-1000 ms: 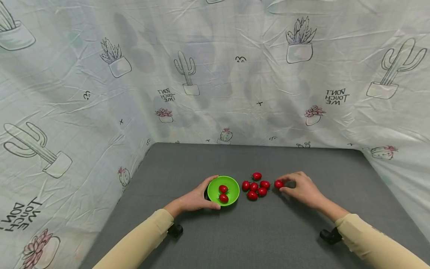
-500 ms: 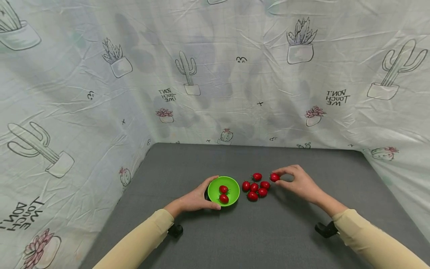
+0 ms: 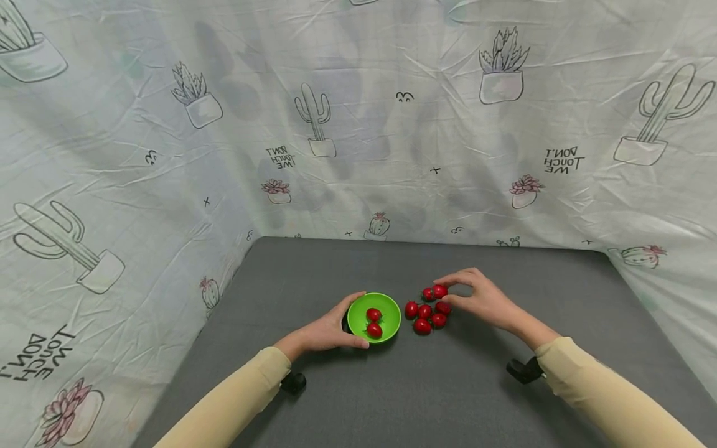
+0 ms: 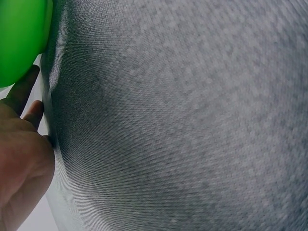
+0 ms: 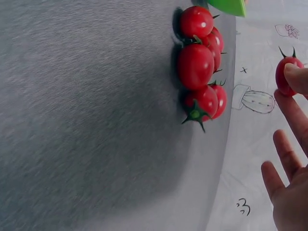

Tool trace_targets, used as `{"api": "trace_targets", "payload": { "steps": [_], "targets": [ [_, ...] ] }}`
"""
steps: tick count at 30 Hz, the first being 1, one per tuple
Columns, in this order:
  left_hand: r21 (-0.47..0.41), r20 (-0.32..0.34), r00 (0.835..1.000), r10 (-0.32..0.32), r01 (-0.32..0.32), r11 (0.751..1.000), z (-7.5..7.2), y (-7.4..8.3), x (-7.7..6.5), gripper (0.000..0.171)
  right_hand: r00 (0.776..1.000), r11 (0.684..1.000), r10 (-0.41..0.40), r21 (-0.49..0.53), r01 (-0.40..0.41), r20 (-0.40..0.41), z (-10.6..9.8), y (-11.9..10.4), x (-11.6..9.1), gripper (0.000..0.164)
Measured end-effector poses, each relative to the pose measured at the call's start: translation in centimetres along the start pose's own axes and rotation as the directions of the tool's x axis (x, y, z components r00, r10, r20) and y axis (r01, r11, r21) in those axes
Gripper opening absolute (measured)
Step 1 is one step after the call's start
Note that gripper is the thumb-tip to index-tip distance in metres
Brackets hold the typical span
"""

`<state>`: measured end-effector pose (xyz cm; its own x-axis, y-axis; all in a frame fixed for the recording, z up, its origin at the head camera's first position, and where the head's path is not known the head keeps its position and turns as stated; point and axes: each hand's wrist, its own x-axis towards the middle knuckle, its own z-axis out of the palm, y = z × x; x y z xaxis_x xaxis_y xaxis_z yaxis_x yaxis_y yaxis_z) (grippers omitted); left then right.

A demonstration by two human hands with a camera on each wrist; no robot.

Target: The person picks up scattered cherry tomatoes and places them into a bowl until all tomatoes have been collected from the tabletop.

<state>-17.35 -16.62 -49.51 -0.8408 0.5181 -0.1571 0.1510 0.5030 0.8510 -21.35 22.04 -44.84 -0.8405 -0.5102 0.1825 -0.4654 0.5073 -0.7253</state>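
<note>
Pinched between thumb and fingertip of the right hand [image 3: 484,302], 1 red tomato [image 3: 440,291] sits just right of centre in the lower half of the head view; at the right edge of the right wrist view it appears apart from the rest. Just beside it in the head view, 6 loose tomatoes [image 3: 422,326] lie on the grey table [image 3: 358,398], 1 above a cluster of 5. Left of these, the left hand [image 3: 327,330] grips a green bowl [image 3: 390,320] with thumb and fingers spread round its side; 2 tomatoes lie inside. Cream sleeves [image 3: 224,398] enter from the lower corners. Behind, a pale sheet [image 3: 358,137] printed with potted cacti fills the upper frame.
</note>
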Motion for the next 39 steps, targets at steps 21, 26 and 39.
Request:
{"api": "trace_targets", "payload": {
  "steps": [21, 26, 39],
  "targets": [
    [-0.004, -0.015, 1.0, -0.004, 0.004, 1.0, 0.2, 0.0, 0.1, 0.11, 0.991, 0.996, -0.069, 0.059, 0.063, 0.116, 2.1, -2.2, 3.6, 0.027],
    [-0.001, -0.015, 1.0, -0.013, 0.013, 1.0, 0.3, 0.0, 0.2, 0.11, 0.988, 0.997, -0.068, 0.05, 0.061, 0.141, 2.6, -2.5, 4.1, 0.027],
    [-0.016, -0.01, 1.0, -0.011, 0.01, 1.0, 0.3, -0.1, 0.3, 0.109, 0.978, 0.997, -0.064, 0.056, 0.054, 0.2, 4.1, -3.2, 5.4, 0.028]
  ]
}}
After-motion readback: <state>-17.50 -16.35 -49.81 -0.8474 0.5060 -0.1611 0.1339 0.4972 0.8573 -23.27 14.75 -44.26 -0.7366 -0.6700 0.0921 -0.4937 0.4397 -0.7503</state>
